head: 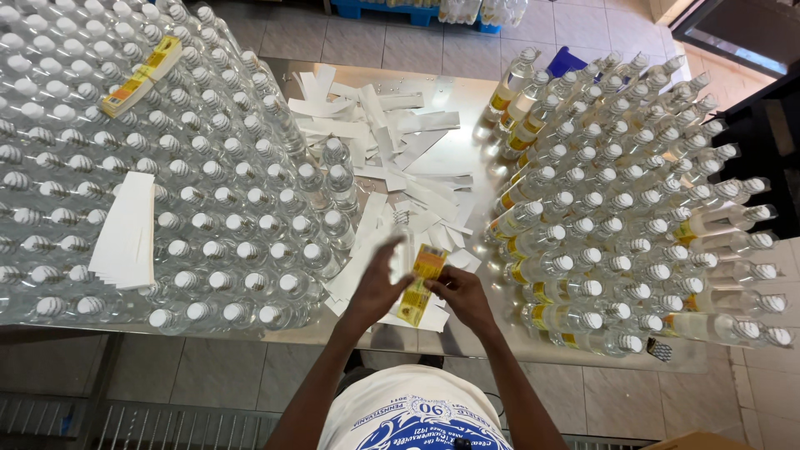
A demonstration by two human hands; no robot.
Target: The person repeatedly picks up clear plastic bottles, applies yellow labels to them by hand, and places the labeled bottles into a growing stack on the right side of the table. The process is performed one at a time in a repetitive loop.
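Nearest of all is the person's white printed shirt (417, 412), and just beyond it both forearms reach over the near edge of the steel table (467, 92). The right hand (465, 298) pinches the lower end of a yellow label (422, 283) between thumb and fingers. The left hand (377, 287) has its fingers spread and blurred, brushing the label's left edge. The label sits low over a heap of white backing strips (392, 158) that runs up the middle of the table.

To the left stands a dense field of clear capped bottles (192, 208), bare of labels, with a stack of yellow labels (142, 77) and a sheaf of white strips (127, 229) resting on their caps. To the right, labelled bottles (617, 225) crowd together.

I judge the label is being peeled from its backing. The next move would call for a clean separation and a bare bottle within reach; two stand just beyond the hands.
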